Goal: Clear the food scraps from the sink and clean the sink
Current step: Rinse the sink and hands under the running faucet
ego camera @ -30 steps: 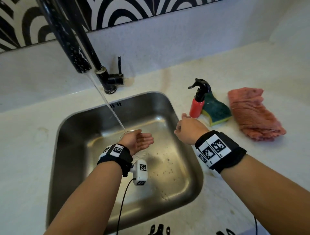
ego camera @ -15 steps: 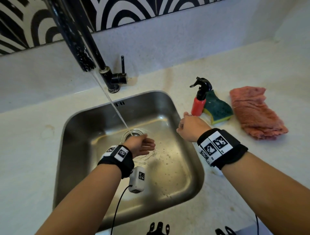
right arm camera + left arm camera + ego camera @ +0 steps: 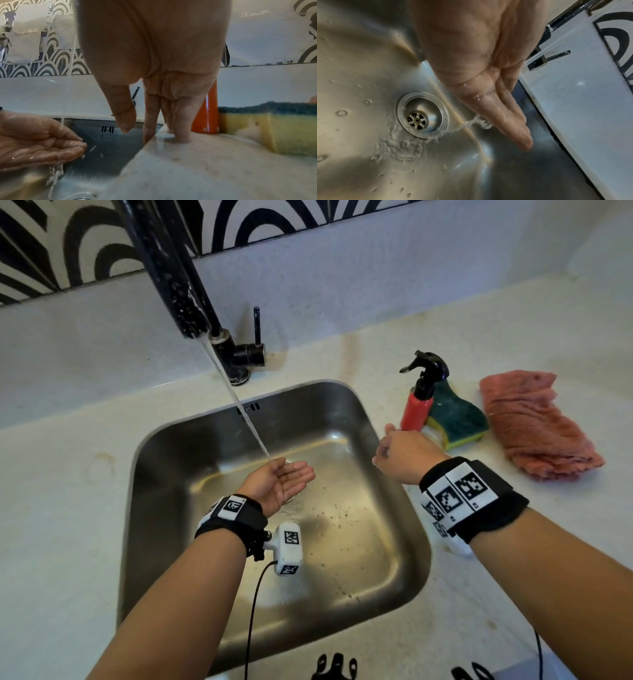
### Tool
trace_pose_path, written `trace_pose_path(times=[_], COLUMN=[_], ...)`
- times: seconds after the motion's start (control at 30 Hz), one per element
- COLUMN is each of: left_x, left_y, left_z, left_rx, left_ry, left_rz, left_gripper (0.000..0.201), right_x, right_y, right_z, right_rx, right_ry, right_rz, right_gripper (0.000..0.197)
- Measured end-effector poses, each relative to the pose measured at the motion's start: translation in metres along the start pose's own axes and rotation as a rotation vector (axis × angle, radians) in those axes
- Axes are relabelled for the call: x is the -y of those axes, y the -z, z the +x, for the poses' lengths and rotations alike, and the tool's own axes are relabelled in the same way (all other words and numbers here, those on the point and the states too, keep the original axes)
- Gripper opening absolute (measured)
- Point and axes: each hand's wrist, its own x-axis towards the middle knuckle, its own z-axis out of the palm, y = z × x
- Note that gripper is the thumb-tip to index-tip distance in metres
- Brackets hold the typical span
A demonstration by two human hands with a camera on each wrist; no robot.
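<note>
The steel sink (image 3: pixel 161 474) is wet, with droplets on its floor and no scraps visible. Water runs from the black faucet (image 3: pixel 171 278) onto my left hand (image 3: pixel 287 477), which is held palm up and cupped over the drain (image 3: pixel 419 120), holding nothing. In the left wrist view the stream spills off the fingers (image 3: pixel 508 121) toward the drain. My right hand (image 3: pixel 397 453) rests with straight fingertips (image 3: pixel 181 136) on the sink's right rim, just before the red spray bottle (image 3: pixel 416 407).
A green and yellow sponge (image 3: pixel 455 419) lies behind the spray bottle, and a pink cloth (image 3: pixel 534 426) lies right of it on the white counter (image 3: pixel 51 508). The faucet lever (image 3: pixel 256 326) stands upright at the back. A patterned tile wall (image 3: pixel 85 241) backs the counter.
My left hand has turned more palm up and opened under the stream. The right hand has stayed at the sink's right rim.
</note>
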Motion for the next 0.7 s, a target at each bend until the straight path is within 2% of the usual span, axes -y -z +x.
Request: trace_pose_path(times=[0.1, 0.2, 0.27, 0.37, 0.43, 0.57, 0.63, 0.7], left_x=[-0.003, 0.005, 0.023, 0.057, 0.073, 0.081, 0.077, 0.069], left_y=[-0.001, -0.006, -0.015, -0.03, -0.037, -0.045, -0.042, -0.031], left_z=[0.0, -0.003, -0.007, -0.014, -0.015, -0.016, -0.013, -0.011], left_rx=[0.005, 0.069, 0.177, 0.38, 0.472, 0.511, 0.459, 0.358], left_ry=[0.009, 0.095, 0.263, 0.558, 0.651, 0.547, 0.463, 0.385], left_rz=[0.059, 0.297, 0.592, 1.17, 1.387, 1.411, 1.345, 1.17], left_gripper=[0.042, 0.043, 0.044, 0.042, 0.047, 0.044, 0.041, 0.036], right_x=[0.0, -0.001, 0.0, -0.001, -0.002, -0.003, -0.004, -0.005], right_y=[0.0, -0.001, -0.001, -0.001, -0.001, -0.001, -0.003, -0.004], right_z=[0.001, 0.001, 0.001, 0.001, 0.001, 0.001, 0.002, 0.004], right_rx=[0.003, -0.005, -0.008, -0.007, -0.015, -0.012, -0.015, -0.023], right_ry=[-0.005, -0.001, -0.001, 0.003, -0.005, 0.011, -0.003, -0.013], right_rz=[0.002, -0.001, 0.003, 0.01, 0.035, 0.021, 0.035, 0.037], right_gripper=[0.035, 0.036, 0.036, 0.036, 0.036, 0.036, 0.034, 0.033])
